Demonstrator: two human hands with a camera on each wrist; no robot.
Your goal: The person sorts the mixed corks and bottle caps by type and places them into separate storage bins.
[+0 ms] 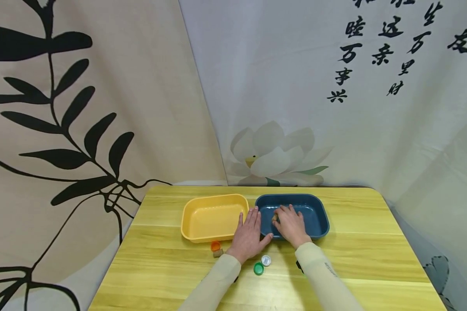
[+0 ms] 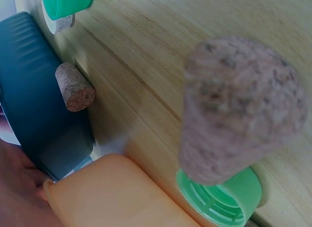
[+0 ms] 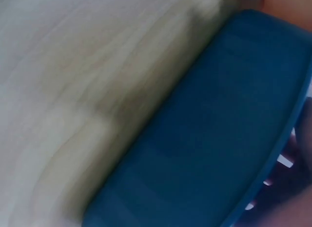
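My right hand (image 1: 291,225) reaches into the blue tray (image 1: 322,235), its fingers and thumb pinching a brown cork (image 1: 275,217) near the tray's left side. Fingers extended, my left hand (image 1: 248,238) lies over the adjoining edges of the yellow tray (image 1: 210,240) and the blue one. Left of that wrist, an orange bottle cap (image 1: 215,245) sits beside another cork (image 1: 218,253). The left wrist view has a large cork (image 2: 239,105) up close, with a green cap (image 2: 243,193) behind it, and a smaller cork (image 2: 75,88) beside the blue tray.
Between the forearms, a green cap (image 1: 258,268) and a white cap (image 1: 266,260) lie on the wooden table (image 1: 148,268). A small dark object (image 1: 299,266) shows beside the right sleeve. Printed cloth (image 1: 159,108) hangs behind the table's back edge.
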